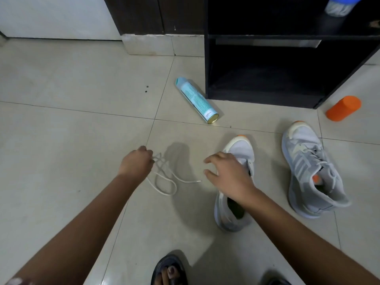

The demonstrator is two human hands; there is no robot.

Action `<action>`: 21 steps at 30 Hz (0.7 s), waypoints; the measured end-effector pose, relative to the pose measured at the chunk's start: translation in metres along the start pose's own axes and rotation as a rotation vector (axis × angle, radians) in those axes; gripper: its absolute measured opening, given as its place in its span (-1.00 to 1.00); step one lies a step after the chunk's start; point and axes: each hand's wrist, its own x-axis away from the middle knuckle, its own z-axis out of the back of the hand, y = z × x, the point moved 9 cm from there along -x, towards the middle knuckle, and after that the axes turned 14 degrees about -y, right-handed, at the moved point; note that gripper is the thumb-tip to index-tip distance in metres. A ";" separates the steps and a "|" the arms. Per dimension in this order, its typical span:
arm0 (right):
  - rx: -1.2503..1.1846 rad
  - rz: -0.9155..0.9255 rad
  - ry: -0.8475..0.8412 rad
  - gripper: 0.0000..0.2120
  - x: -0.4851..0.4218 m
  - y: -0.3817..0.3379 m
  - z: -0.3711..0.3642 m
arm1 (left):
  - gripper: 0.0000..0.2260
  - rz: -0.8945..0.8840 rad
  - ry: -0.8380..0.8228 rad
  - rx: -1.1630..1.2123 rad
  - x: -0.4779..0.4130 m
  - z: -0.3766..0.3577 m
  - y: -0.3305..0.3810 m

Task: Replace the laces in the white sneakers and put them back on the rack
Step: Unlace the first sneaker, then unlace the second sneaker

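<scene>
Left hand [136, 162], fingers curled, pinching loose white lace [164, 177] trailing to its right, right hand [228, 173], fingers spread, holding nothing, over unlaced sneaker [240, 149], laced sneaker [308, 167] further right, black rack [267, 68] beyond both hands.

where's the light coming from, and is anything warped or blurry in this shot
Head view: soft shadows fall right of the left hand, so light likely comes from the left; head view: wide-angle bending tilts the rack and bows the tile joints; head view: the bottle at top right is blurred.
</scene>
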 end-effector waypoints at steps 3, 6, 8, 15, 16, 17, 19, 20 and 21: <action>0.094 -0.142 0.156 -0.57 0.028 0.039 0.025 | -0.79 0.105 -0.040 -0.153 -0.006 -0.003 -0.007; 0.044 -0.349 0.040 -0.38 0.047 0.091 0.017 | -0.68 0.096 -0.132 -0.202 -0.010 -0.020 0.013; -0.159 -0.442 -0.161 -0.43 0.055 0.115 -0.006 | -0.63 0.055 -0.106 -0.170 -0.008 -0.022 0.033; -0.385 -0.339 -0.100 -0.81 0.034 0.106 -0.019 | -0.63 -0.065 -0.037 0.207 -0.003 0.000 0.073; -0.378 -0.318 -0.078 -0.81 0.026 0.100 -0.012 | -0.66 -0.075 -0.055 0.326 -0.004 0.002 0.075; -0.376 -0.303 -0.069 -0.82 0.019 0.093 -0.007 | -0.70 -0.086 -0.070 0.428 -0.003 0.003 0.078; -0.357 -0.286 -0.054 -0.81 0.004 0.082 -0.002 | -0.76 -0.107 -0.083 0.563 -0.003 0.008 0.084; -0.342 -0.275 -0.043 -0.80 -0.002 0.079 -0.003 | -0.79 -0.114 -0.088 0.607 -0.003 0.009 0.086; -0.321 -0.267 -0.028 -0.78 -0.006 0.078 -0.002 | -0.81 -0.122 -0.089 0.638 -0.003 0.012 0.090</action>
